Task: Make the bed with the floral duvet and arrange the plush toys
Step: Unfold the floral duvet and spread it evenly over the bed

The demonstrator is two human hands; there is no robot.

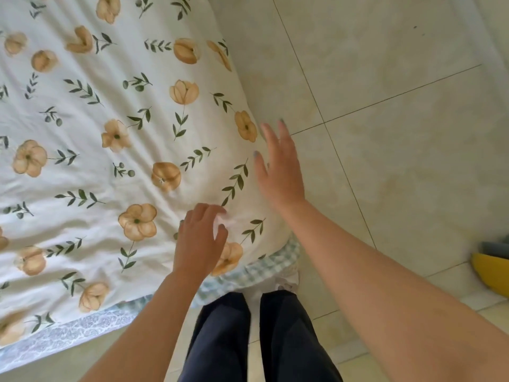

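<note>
- Head view: the floral duvet (115, 166), white with tan blooms and green sprigs, lay spread across the left and centre of the scene. Its near-right corner hung just in front of the person's dark trousers (278, 340).
- The left hand (199, 241) rested on the cover close to that corner, fingers curled and pinching a small bunch of white cloth. Blur softened the fingertips, so the cloth only appeared to be the duvet itself rather than something separate.
- The right hand (279, 169) was held flat, fingers straight and gripping nothing, at the duvet's right edge. It was either touching the cloth or just beside it.
- Key relation: the right edge ran from the near corner away to the far side, leaning leftward, so it lay lengthwise along the right hand. The corner sat just right of, and nearer than, the left hand.
- The right hand was the closer one to the side edge and the left the closer to the corner. Any smoothing or tugging would likely follow that line.
- A blue-checked sheet (264, 267) showed beneath the corner, and a lace-patterned trim (82, 329) ran below the near edge.
- A tiled floor (399, 133) filled the right, with a yellow object (491, 274) at the right margin.
- No plush toys were in view, and no brand, label or writing could be read.
</note>
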